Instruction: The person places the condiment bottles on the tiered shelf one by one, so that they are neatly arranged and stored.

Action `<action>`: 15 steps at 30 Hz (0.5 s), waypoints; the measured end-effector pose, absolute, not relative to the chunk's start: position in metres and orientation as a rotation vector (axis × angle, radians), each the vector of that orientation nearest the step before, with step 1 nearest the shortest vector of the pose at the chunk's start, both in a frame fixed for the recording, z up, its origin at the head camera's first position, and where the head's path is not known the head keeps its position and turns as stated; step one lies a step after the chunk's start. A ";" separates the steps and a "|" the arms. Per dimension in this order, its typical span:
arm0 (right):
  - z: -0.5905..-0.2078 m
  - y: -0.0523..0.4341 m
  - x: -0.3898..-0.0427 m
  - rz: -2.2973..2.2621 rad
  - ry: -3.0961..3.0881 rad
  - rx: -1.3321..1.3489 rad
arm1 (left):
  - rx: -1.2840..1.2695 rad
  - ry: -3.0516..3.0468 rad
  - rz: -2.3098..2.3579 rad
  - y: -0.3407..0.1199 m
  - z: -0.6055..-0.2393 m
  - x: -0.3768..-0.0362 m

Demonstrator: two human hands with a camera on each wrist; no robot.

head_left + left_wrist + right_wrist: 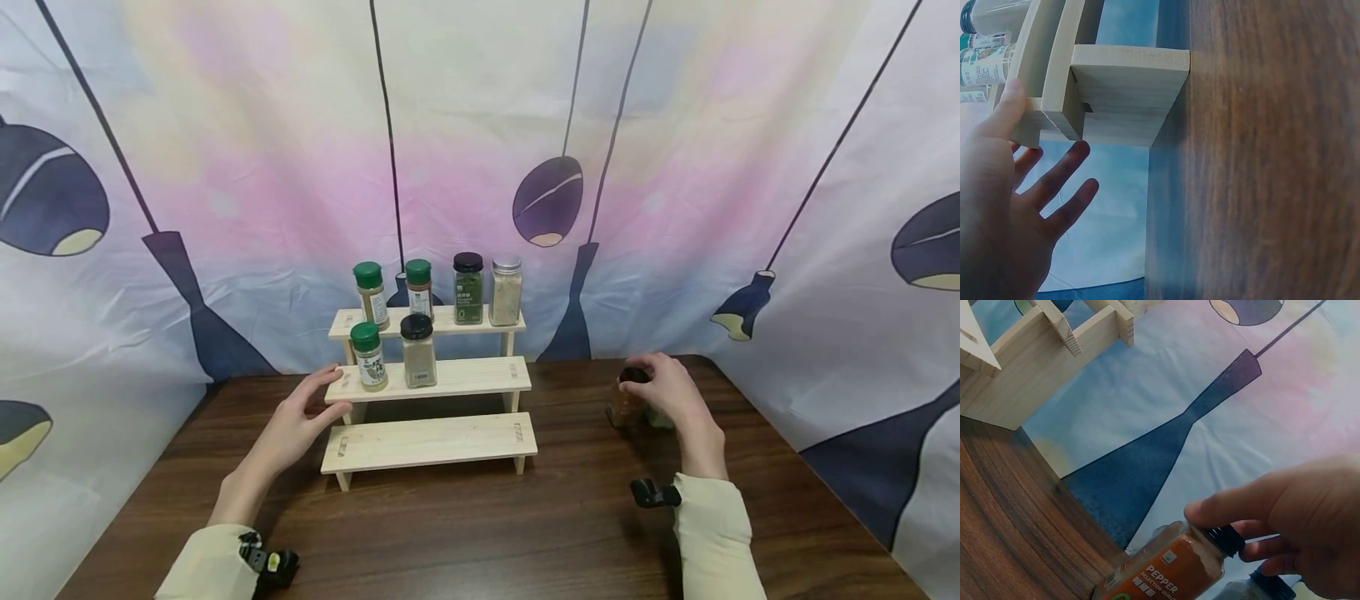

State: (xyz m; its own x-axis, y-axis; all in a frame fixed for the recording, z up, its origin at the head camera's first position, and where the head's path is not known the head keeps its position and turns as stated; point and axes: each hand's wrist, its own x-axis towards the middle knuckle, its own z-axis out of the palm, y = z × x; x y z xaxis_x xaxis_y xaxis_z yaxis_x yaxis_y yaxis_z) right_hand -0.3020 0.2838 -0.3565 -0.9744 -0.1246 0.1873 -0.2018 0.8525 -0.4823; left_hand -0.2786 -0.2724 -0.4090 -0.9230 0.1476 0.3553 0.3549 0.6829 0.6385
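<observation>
My left hand (300, 417) is at the left end of a three-tier wooden rack (427, 442), thumb and fingers gripping the end of the middle board; in the left wrist view its other fingers (1063, 178) spread loosely below. Over on the right, my right hand (667, 387) holds a pepper bottle (1175, 565) by its black cap (1225, 539). The bottle has an orange label and leans in the right wrist view. Beside it, partly hidden by the hand, is another dark-capped bottle (1272, 585).
The top tier carries two green-capped jars (372, 296) (420, 292), a black-capped green jar (468, 292) and a silver-capped jar (506, 292). On the middle tier stand a green-capped jar (370, 358) and a black-capped jar (417, 354). A patterned curtain (465, 125) hangs behind the dark wooden table (480, 533).
</observation>
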 end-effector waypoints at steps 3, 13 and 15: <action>-0.355 0.283 -0.303 0.788 -2.919 0.228 | -0.398 -2.622 -1.082 -0.272 -0.409 -0.279; -0.355 0.281 -0.303 0.816 -2.961 0.182 | -0.394 -2.631 -1.080 -0.273 -0.409 -0.279; -0.355 0.281 -0.304 0.814 -2.958 0.180 | -0.393 -2.630 -1.086 -0.272 -0.410 -0.279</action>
